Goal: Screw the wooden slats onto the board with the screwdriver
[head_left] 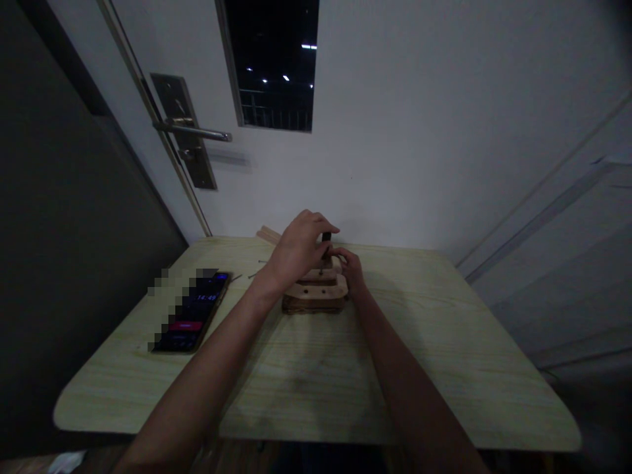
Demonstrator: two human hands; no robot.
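We list a stack of wooden pieces (pixel 313 297) on the tabletop (pixel 444 368), nearer its far edge. A phone (pixel 192 316) lies to its left by the left edge; sticks (pixel 269 234) lie behind, at the far edge.

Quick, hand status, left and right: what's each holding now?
Left hand: fingers shut on a small dark tool over the wooden block.
Right hand: resting against the wooden block's right end; a firm grip cannot be told.

Matt wooden table (pixel 444 368), wooden block (pixel 316 297) (unvarnished-looking).
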